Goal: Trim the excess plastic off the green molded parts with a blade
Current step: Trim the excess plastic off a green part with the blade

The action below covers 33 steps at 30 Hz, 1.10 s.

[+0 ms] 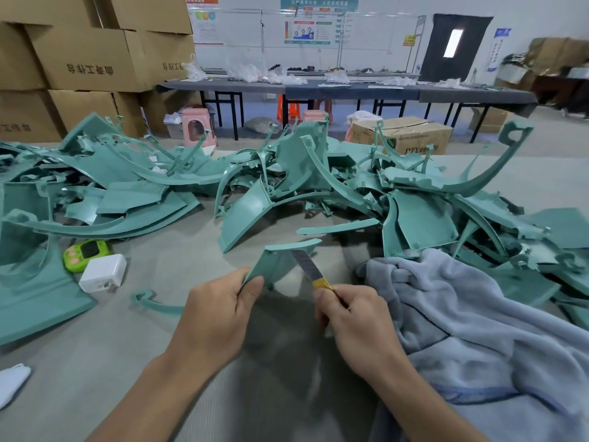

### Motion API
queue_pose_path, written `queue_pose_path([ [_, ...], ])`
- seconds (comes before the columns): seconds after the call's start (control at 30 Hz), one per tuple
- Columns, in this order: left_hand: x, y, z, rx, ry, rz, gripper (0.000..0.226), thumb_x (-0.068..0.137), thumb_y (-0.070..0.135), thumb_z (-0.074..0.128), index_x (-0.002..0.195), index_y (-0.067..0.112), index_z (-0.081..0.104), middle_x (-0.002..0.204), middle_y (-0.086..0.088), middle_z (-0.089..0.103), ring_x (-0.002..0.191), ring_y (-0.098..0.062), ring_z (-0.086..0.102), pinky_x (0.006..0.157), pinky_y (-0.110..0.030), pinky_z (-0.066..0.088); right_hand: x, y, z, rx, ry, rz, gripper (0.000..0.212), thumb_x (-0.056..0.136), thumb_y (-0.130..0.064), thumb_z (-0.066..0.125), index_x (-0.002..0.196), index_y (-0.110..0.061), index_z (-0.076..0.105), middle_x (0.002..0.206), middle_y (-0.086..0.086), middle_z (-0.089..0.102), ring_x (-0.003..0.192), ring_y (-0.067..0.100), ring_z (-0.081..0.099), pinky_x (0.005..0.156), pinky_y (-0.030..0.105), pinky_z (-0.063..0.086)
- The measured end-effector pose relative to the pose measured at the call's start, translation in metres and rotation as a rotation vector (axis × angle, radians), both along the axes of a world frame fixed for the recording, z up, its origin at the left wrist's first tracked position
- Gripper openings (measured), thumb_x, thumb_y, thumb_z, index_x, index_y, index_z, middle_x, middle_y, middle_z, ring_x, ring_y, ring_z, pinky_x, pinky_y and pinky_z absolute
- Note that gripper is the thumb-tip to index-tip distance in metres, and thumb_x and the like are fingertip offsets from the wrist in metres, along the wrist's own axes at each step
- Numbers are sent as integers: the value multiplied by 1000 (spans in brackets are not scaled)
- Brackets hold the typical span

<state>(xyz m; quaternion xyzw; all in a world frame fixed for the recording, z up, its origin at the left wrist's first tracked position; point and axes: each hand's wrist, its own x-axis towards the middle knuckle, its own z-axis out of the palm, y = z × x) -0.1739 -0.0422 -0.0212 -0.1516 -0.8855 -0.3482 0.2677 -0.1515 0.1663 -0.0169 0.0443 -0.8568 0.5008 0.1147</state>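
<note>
Factory finishing floor: stacked shipping cartons (89, 55) at 10 o'clock, long dark worktables (350, 90) strewn with plastic bags (255, 73) at 12, printed wall charts (318, 23) behind them, green molded parts (287, 173) heaped from 9 to 3.

Counted 1 left hand (220, 317) | 1 right hand (353, 317) | 1 blade (304, 262) | 1 held green part (274, 261) | piled green parts (296, 164), too many for counting | 1 grey blanket (462, 314) | 1 green timer (84, 253) | 1 white adapter (102, 272)
</note>
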Motion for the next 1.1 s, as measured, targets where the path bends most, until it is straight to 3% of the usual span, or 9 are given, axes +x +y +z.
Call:
queue_pose_path([
  [0.1,0,0,0,10,-13,21,34,97,43,48,63,42,40,70,29,59,65,4,56,58,-10,39,4,-2,0,-18,75,104,41,99,-33,61,63,-13,57,51,-8,42,52,4,36,50,28,30],
  [0.27,1,1,-3,-23,-8,14,31,99,30,57,72,42,47,65,34,57,66,10,55,59,-6,38,4,-10,0,-48,136,177,38,96,-41,59,67,-17,61,54,-11,43,53,4,39,50,20,29],
  [0.4,2,0,-5,-25,43,-12,28,101,36,53,74,31,57,51,19,48,58,4,52,54,-9,36,-9,-4,-1,-26,-47,-68,44,99,-35,57,62,-13,64,52,4,56,46,5,44,49,31,36],
  [0.5,2,0,-6,-15,27,-13,31,102,39,52,76,24,63,50,16,44,59,1,53,55,-12,38,-16,7,2,2,-108,-268,44,96,-32,55,58,-12,65,52,3,63,48,10,53,55,35,44],
  [0.67,3,0,-3,-37,20,-26,29,97,40,51,69,32,51,50,14,43,64,-6,55,55,-16,39,-1,-7,2,-86,-7,94,47,92,-50,53,67,-12,63,56,5,55,50,5,43,50,33,35],
  [0.83,6,-5,-1,22,40,-49,45,97,49,46,82,14,69,53,12,47,59,-6,53,53,-16,38,-20,17,5,89,-143,-343,49,97,-30,56,52,-11,56,48,2,55,53,17,52,55,36,41],
  [0.93,6,-8,2,0,56,-40,49,97,49,43,86,10,71,54,12,49,63,-11,55,57,-25,41,-8,14,10,-103,54,-107,42,93,-31,56,56,-13,59,50,5,55,49,7,46,53,34,43],
  [1.0,7,-7,4,-14,49,-53,44,98,46,45,86,11,71,59,14,53,66,-10,56,58,-23,42,3,5,11,-109,79,102,41,92,-41,53,59,-17,61,51,0,54,48,5,44,49,32,38],
  [1.1,10,-8,7,-35,77,-85,35,99,41,49,89,16,71,64,26,50,68,6,56,60,-7,38,-3,4,8,34,-25,-16,47,97,-41,53,61,-11,62,54,6,60,47,10,48,54,41,44],
])
